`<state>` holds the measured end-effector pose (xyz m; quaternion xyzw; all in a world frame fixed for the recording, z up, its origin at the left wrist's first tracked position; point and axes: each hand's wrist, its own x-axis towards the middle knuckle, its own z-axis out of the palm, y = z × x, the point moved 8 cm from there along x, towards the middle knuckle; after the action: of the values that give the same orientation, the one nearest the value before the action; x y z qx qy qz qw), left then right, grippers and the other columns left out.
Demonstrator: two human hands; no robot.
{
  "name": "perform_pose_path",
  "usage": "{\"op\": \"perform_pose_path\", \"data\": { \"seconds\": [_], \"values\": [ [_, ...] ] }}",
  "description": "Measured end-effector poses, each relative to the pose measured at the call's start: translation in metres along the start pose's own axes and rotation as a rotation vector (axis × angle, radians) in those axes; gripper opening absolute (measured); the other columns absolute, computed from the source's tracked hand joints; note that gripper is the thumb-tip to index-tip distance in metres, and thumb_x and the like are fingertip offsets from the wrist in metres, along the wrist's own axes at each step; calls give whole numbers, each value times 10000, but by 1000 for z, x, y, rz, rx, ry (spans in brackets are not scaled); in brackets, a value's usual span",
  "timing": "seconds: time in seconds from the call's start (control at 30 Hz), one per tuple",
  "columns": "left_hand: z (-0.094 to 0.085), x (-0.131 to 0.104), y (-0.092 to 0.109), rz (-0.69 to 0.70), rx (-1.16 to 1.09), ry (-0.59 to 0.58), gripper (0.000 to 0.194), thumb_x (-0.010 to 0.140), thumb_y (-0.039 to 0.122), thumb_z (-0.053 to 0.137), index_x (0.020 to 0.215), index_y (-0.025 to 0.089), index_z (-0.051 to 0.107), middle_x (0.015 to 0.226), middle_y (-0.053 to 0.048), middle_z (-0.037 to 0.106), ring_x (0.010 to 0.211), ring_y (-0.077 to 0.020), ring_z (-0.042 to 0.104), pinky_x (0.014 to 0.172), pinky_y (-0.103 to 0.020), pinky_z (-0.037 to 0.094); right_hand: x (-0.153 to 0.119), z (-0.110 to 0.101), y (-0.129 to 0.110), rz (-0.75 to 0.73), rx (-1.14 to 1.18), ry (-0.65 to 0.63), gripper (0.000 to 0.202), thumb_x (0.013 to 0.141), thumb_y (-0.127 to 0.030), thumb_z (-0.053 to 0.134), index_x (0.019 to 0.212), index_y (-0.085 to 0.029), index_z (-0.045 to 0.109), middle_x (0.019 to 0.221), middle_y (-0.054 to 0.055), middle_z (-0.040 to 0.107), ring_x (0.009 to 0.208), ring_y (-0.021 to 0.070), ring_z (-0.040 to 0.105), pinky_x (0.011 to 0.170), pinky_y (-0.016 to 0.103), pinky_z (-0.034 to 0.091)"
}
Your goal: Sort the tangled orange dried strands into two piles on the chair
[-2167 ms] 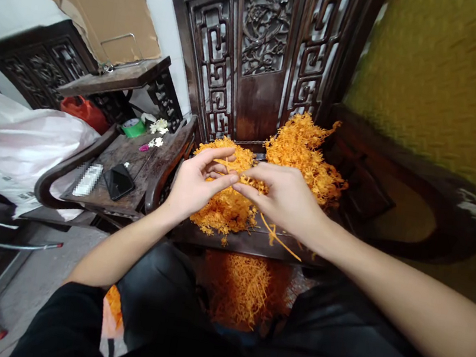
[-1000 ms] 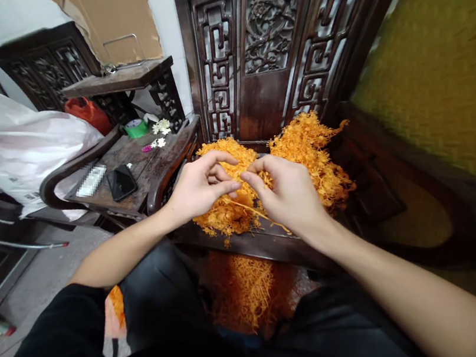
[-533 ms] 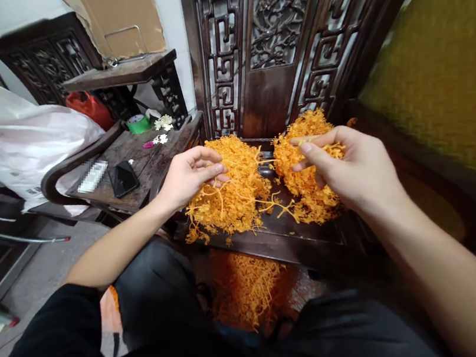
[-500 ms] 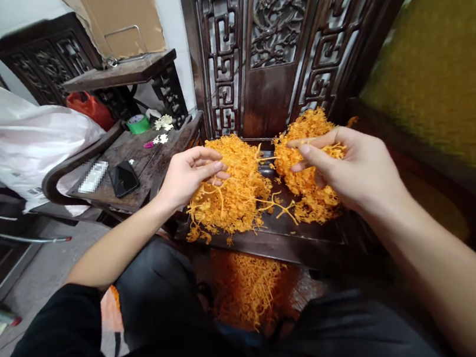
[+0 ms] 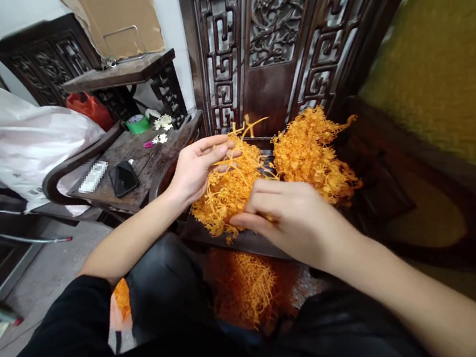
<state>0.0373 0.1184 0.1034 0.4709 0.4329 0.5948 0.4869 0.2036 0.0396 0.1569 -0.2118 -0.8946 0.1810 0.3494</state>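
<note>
A heap of orange stringy, branching sprigs (image 5: 235, 196) lies in front of me on a dark wooden seat. Over its left side is my left hand (image 5: 194, 169), thumb and fingers closed around a thin branched orange sprig (image 5: 252, 126) whose tips stick up beyond the fingers. My right hand (image 5: 289, 213) is low at the heap's right edge, palm down with curled fingers. Whatever lies under those fingers is hidden. A second orange pile (image 5: 314, 148) rests farther back to the right, apart from both hands.
Below the seat, between my knees, more orange sprigs (image 5: 252, 288) lie in a container. On a wooden surface at left are a phone (image 5: 123, 178), green tape (image 5: 137, 123) and white flowers (image 5: 163, 122). A carved wooden panel (image 5: 268, 93) stands behind the heaps.
My right hand has come down and toward me from the rear pile to the front heap's edge. My left hand has shifted slightly up and right, and a branched sprig now shows above it.
</note>
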Motion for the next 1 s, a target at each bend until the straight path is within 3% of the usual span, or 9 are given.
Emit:
{"op": "perform_pose_path", "data": {
  "seconds": [0.1, 0.23, 0.37, 0.47, 0.57, 0.67, 0.8, 0.9, 1.0],
  "values": [
    [17, -8, 6, 39, 6, -107, 522, 720, 228, 845, 1209, 201, 663, 1367, -127, 666, 1263, -310, 677, 959, -425, 615, 0, 28, 32, 168, -158, -90, 310, 999, -409, 617, 887, -189, 804, 824, 72, 759, 751, 203, 692, 726, 339, 502],
    [40, -18, 11, 136, -18, -248, 670, 680, 146, 808, 1316, 233, 618, 1505, -121, 572, 1422, -333, 550, 1149, -484, 495, 0, 25, 63, 355, -165, 42, 370, 988, -459, 619, 1128, -164, 791, 1013, 124, 797, 889, 271, 743, 822, 394, 532],
    [51, -20, 8, 165, 21, -301, 721, 703, 170, 756, 1396, 261, 577, 1586, -98, 507, 1491, -306, 472, 1222, -484, 413, 3, 26, 72, 376, 73, 47, 287, 963, -408, 660, 1105, -206, 806, 1083, 78, 805, 953, 250, 759, 866, 388, 557],
    [48, -17, 5, 163, 84, -333, 731, 738, 208, 769, 1432, 300, 558, 1607, -78, 481, 1508, -295, 448, 1205, -465, 433, 4, 23, 73, 353, 176, 55, 191, 941, -290, 668, 1031, -217, 820, 1053, 45, 811, 947, 223, 759, 893, 379, 566],
    [36, -12, -1, 136, 183, -317, 738, 735, 247, 835, 1424, 305, 574, 1491, -101, 587, 1390, -285, 573, 1113, -443, 513, 2, 8, 76, 345, 81, 162, 184, 929, -233, 655, 1001, -205, 822, 1018, 52, 809, 924, 223, 754, 911, 397, 564],
    [25, -9, -11, 54, 298, -266, 608, 722, 291, 872, 1286, 205, 661, 1122, -99, 742, 1017, -217, 731, 918, -379, 596, 0, -2, 77, 334, -46, 230, 203, 939, -232, 633, 1009, -190, 819, 1029, 77, 802, 931, 234, 748, 922, 419, 561],
    [25, -14, -11, 69, 376, -209, 402, 739, 225, 814, 1108, 133, 682, 824, -28, 718, 744, -124, 685, 729, -264, 557, 0, 3, 87, 409, -30, 180, 240, 944, -327, 650, 1038, -188, 822, 1061, 99, 801, 973, 266, 751, 929, 440, 561],
    [32, -18, -9, 92, 405, -201, 477, 719, 106, 757, 1173, 159, 620, 781, 14, 696, 675, -90, 646, 673, -227, 507, 1, 6, 96, 511, 93, 196, 308, 898, -393, 712, 1088, -171, 810, 1121, 109, 793, 1040, 284, 744, 974, 441, 546],
    [37, -20, -13, 50, 338, -201, 587, 703, 66, 752, 1224, 197, 514, 731, 56, 652, 635, -84, 623, 662, -228, 491, 4, 4, 94, 496, 151, 207, 215, 888, -318, 700, 1001, -169, 806, 1024, 76, 803, 948, 244, 741, 946, 404, 536]
  ]
}}
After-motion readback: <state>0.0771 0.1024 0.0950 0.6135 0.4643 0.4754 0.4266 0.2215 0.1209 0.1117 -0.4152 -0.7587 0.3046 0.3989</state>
